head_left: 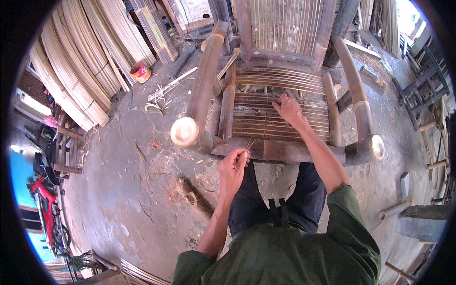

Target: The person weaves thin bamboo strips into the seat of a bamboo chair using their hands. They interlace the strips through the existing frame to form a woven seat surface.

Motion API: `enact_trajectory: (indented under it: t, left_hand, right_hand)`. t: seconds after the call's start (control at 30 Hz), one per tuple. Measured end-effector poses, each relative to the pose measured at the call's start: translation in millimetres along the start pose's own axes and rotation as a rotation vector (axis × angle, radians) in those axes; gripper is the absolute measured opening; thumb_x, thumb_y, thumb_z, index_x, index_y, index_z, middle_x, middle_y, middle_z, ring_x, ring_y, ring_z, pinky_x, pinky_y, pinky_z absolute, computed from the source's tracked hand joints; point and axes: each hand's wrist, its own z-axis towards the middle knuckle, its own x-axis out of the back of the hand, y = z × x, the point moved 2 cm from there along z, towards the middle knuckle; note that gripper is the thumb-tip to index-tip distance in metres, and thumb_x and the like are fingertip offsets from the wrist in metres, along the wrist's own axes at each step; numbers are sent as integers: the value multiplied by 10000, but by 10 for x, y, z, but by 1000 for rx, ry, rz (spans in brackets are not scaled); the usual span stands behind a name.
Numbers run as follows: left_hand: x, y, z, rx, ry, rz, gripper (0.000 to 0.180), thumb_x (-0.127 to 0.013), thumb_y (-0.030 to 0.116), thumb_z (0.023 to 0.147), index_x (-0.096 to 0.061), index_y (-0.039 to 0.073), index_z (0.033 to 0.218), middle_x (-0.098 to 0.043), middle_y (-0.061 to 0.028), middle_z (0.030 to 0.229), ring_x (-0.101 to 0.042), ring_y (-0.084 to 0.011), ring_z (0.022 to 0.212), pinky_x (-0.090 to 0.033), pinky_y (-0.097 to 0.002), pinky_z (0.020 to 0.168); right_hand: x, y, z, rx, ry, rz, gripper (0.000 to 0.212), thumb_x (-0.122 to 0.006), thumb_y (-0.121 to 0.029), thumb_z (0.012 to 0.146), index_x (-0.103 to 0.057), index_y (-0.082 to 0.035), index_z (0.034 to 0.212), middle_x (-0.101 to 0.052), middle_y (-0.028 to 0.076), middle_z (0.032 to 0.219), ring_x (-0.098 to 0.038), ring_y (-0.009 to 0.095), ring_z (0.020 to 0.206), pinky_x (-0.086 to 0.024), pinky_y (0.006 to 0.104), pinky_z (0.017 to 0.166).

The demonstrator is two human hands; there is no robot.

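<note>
In front of me stands a bamboo armchair (204, 85) with thick round armrests and a slatted back. Its seat of thin bamboo slats (304, 124) has a wide gap toward the back. My left hand (232, 165) is just before the seat's front rail (280, 150), with thumb and finger closed on thin fibre strands (250, 143) whose ends stick up. Over the middle of the seat, my right hand (289, 109) touches the slats with its fingers curled together. Whatever lies between those fingertips is too small to make out.
Bundles of long bamboo strips (71, 66) lean at the far left, near a red and yellow bucket (140, 72). Offcuts (161, 95) and a bamboo piece (194, 195) lie on the floor. A red motorbike (47, 202) stands left; a dark bamboo frame (422, 92) stands right.
</note>
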Motion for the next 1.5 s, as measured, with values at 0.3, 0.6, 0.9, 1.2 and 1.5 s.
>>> enact_trajectory:
  t: [0.3, 0.6, 0.9, 1.2, 1.5]
  left_hand:
    - [-348, -29, 1141, -237, 7, 169, 144, -575, 125, 922, -645, 4, 956, -651, -48, 737, -573, -107, 653, -456, -265, 597]
    - [-1061, -128, 1587, -292, -128, 165, 151, -618, 102, 863, -664, 0, 965, -699, -109, 825, -670, -190, 743, -506, -293, 690]
    - [-744, -184, 1500, -216, -221, 30, 205, -577, 179, 931, -671, -3, 943, -614, -91, 696, -554, -126, 644, -461, -289, 611]
    - [-529, -217, 1504, -504, -82, 355, 102, -606, 53, 857, -660, -1, 924, -598, -142, 818, -582, -328, 730, -450, -371, 644]
    - [-403, -168, 1423, -425, -60, 382, 116, -631, 41, 839, -678, 8, 939, -602, -129, 846, -589, -284, 779, -453, -352, 689]
  right_hand:
    - [364, 67, -80, 15, -86, 158, 126, -573, -172, 846, -597, -54, 881, -646, 215, 774, -641, 407, 748, -529, 469, 622]
    - [1180, -488, -518, 76, 2, 348, 115, -582, -129, 850, -551, -19, 836, -638, 209, 775, -617, 429, 737, -496, 494, 620]
    - [1148, -408, -24, -93, 3, 845, 401, -468, -401, 959, -601, -23, 987, -625, 104, 734, -593, 195, 694, -474, 345, 664]
    - [500, -633, -124, -258, -310, 916, 417, -413, -365, 992, -558, 22, 1048, -601, 101, 791, -551, 164, 741, -454, 321, 687]
    - [541, -452, -100, -52, -27, 721, 260, -474, -245, 976, -575, -35, 1092, -643, 122, 815, -638, 208, 747, -501, 349, 687]
